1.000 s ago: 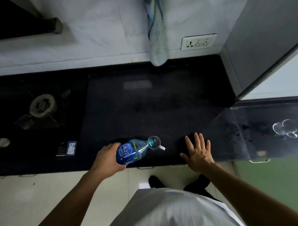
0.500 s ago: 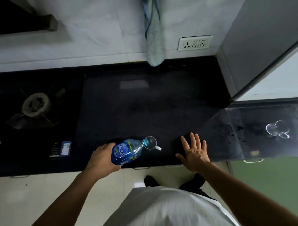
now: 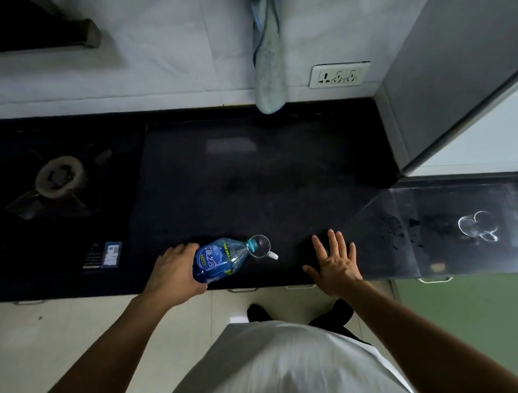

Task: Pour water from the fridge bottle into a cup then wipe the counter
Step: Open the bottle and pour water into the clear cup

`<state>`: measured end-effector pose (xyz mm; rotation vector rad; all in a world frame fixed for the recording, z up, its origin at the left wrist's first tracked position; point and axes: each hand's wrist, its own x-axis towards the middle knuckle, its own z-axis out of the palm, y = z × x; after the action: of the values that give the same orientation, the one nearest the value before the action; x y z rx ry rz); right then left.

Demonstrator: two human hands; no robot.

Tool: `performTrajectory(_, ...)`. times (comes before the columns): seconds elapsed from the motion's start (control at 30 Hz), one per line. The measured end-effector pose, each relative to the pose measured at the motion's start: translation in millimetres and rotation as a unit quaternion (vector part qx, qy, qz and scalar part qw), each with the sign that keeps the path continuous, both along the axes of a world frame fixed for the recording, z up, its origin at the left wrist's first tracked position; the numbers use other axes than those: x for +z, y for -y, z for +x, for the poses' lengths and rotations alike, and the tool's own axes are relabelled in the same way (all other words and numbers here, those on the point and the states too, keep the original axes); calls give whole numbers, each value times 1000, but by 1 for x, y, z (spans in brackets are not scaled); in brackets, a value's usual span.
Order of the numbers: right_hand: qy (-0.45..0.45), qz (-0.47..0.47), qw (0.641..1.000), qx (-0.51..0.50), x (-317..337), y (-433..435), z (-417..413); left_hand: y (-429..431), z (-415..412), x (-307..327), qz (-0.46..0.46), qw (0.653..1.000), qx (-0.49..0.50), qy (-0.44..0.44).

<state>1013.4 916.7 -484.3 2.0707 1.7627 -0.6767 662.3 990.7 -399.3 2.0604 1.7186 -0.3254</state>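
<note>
My left hand (image 3: 175,271) grips a clear plastic bottle (image 3: 217,259) with a blue label. The bottle is tilted to the right, and its neck rests over the mouth of a small clear cup (image 3: 260,246) with a white handle, near the front edge of the black counter (image 3: 266,178). My right hand (image 3: 334,261) lies flat on the counter to the right of the cup, fingers spread, holding nothing. A pale blue cloth (image 3: 268,62) hangs on the wall above the back of the counter.
A gas stove burner (image 3: 59,175) sits at the left, with a small dark packet (image 3: 103,256) in front of it. A wall socket (image 3: 338,75) is at the back right. A grey fridge side (image 3: 454,69) rises at the right; glass lids (image 3: 477,227) lie on the right-hand counter.
The bottle stays tilted over the cup in my left hand. My right hand stays flat on the counter. Only the camera has shifted slightly.
</note>
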Motion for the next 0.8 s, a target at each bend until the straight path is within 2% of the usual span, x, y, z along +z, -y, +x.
performTrajectory(0.8, -5, 8, 1000, 0, -3, 0, 2, 4, 13, 13, 21, 998, -14, -60)
